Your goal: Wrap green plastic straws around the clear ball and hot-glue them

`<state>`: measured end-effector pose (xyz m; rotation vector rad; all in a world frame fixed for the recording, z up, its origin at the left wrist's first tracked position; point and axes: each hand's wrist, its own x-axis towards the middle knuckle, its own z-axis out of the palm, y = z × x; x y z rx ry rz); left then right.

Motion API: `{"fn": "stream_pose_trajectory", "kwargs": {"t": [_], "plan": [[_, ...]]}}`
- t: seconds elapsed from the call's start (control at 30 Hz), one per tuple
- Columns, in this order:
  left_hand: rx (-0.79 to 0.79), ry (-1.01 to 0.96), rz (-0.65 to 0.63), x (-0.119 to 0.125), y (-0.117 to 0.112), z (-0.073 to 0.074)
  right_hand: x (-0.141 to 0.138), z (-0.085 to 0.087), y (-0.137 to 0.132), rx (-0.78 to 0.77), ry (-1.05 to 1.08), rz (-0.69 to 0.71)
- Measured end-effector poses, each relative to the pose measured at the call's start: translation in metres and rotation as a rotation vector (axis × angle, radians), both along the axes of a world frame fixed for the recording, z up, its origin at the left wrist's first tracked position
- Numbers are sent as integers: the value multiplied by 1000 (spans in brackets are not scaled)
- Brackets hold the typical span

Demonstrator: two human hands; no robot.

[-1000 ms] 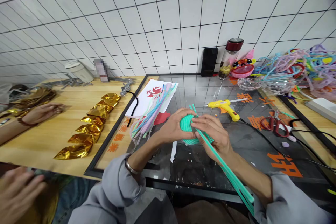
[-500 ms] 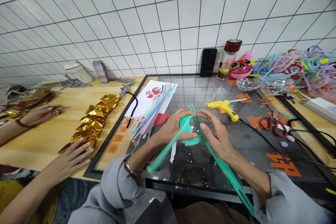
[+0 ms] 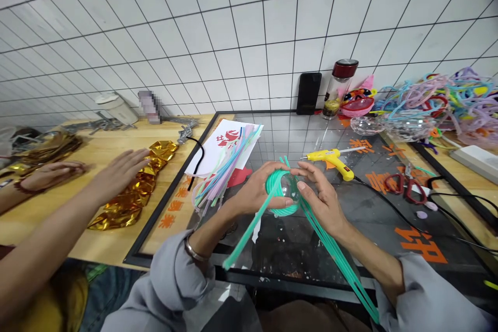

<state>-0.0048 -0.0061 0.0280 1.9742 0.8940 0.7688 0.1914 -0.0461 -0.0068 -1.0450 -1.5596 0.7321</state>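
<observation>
Between my two hands is a clear plastic ball (image 3: 288, 185), its left and lower sides covered by rows of green pipe cleaners (image 3: 273, 182). My left hand (image 3: 252, 188) is closed round the ball's left side, thumb across the front. From the right, my right hand (image 3: 322, 199) cups it with bent fingers, the fingertips near the top. A loose green end (image 3: 245, 239) hangs down left, past my left wrist. Several long green strands (image 3: 342, 264) run from under my right palm toward my right sleeve. Short green tips poke out above the ball.
A yellow glue gun (image 3: 330, 158), red-handled scissors (image 3: 406, 187) and a cord lie on the right. Pastel pipe cleaners (image 3: 229, 171) rest on white paper. At the left, another person's hand (image 3: 120, 171) is over crinkled gold foil (image 3: 120, 212). A phone and glass bottle stand behind.
The other person's near hand has moved up and away along the gold foil, which now lies flatter. The loose green end has swung slightly; my hands keep nearly the same hold.
</observation>
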Motion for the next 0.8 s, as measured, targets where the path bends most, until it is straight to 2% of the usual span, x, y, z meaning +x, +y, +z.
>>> {"fn": "stream_pose_trajectory", "kwargs": {"t": [0.2,0.37,0.8], "plan": [[-43,58,63,0,-2,2,0,0,0,3,-14,-6],[-15,-10,8,1,-1,2,0,0,0,18,-15,-7],[-3,-31,-37,-1,2,1,-2,-1,-1,16,2,-14]]}}
